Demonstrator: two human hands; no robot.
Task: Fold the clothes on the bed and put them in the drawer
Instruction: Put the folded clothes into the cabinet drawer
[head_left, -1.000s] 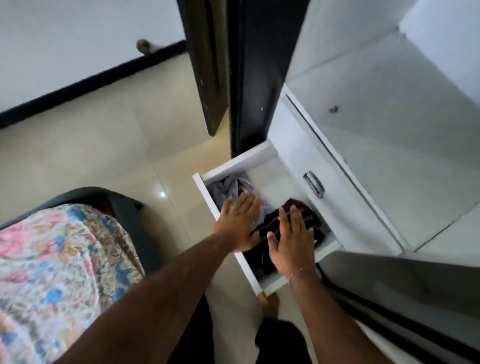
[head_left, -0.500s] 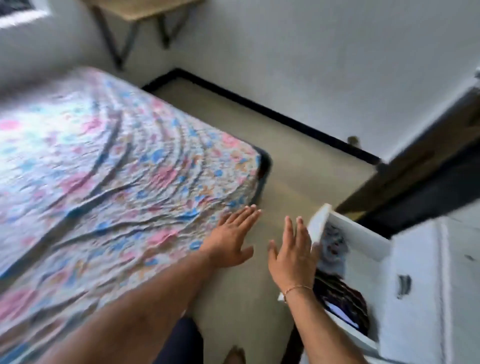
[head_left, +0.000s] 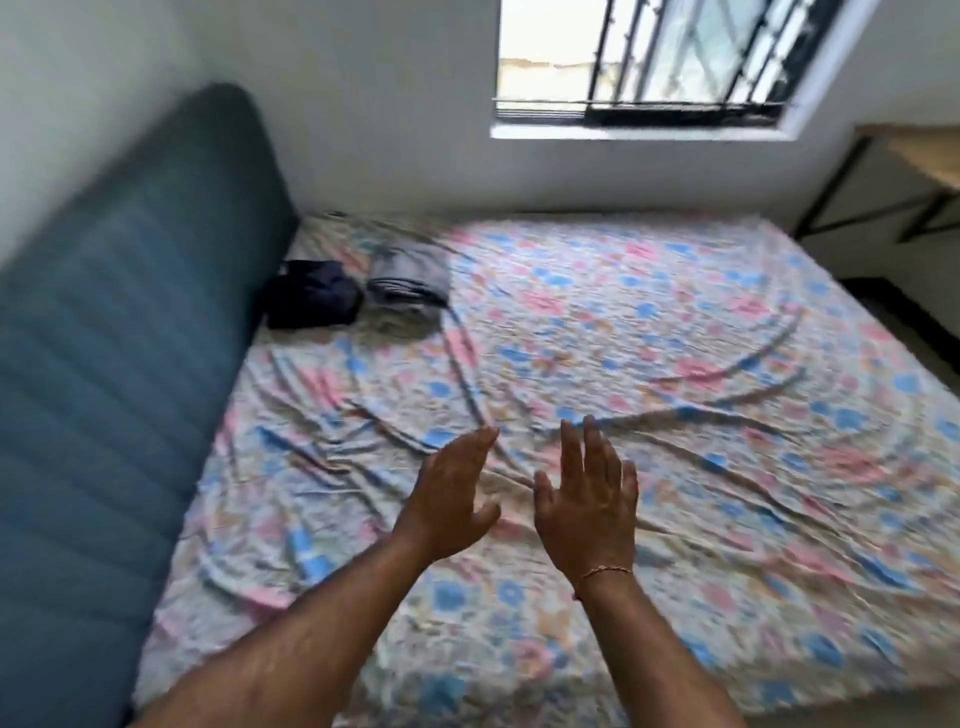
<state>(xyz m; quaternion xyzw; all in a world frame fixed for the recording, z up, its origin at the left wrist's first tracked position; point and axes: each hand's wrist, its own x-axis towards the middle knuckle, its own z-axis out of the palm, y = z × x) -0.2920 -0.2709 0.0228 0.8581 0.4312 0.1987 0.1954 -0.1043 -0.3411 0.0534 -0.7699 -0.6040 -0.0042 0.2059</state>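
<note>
Both hands, left hand (head_left: 451, 496) and right hand (head_left: 589, 501), hover spread and empty above the floral-sheeted bed (head_left: 649, 374), with a dark navy folded garment (head_left: 313, 295) and a grey folded garment (head_left: 410, 283) far left.

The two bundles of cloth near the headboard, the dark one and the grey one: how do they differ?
The dark navy cloth bundle looks loosely crumpled; the grey striped cloth bundle looks folded, in flat layers. The navy one lies right against the blue padded headboard; the grey one sits farther from it. Both rest on the floral bedsheet, untouched by either hand.
</note>
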